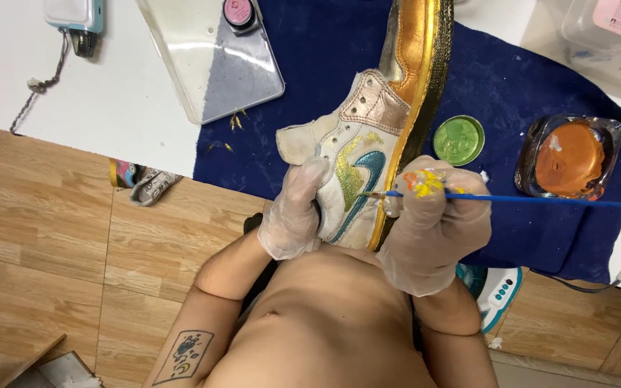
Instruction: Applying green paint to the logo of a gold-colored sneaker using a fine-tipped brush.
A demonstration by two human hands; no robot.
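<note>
Left hand: gloved in thin clear plastic, the left hand [294,215] is closed around the heel end of the sneaker [353,165], fingers wrapped over its white side.
Right hand: also gloved, with yellow and orange paint smears on the fingers, the right hand [433,223] pinches a thin blue paintbrush [526,199] and rests against the shoe's sole edge.
Sneaker: held up on its side between both hands, above the blue cloth [310,65]; white upper with a teal and yellow-green swoosh shape, copper-gold panels toward the toe, and a gold-painted sole rim.
Brush tip: touching the side of the sneaker just beside the teal shape; the handle runs out to the right.
Bench: white bench [109,108] with the blue cloth spread over it.
Green lid: a round green paint lid [458,140] lies on the cloth just right of the shoe.
Glass dish: a glass dish [569,156] of orange paint sits further right.
Clear tray: a clear plastic tray [210,57] lies at the cloth's left edge, with a small pink-topped jar [238,13] on it.
Floor: wood-pattern floor [52,244] below the bench edge.
</note>
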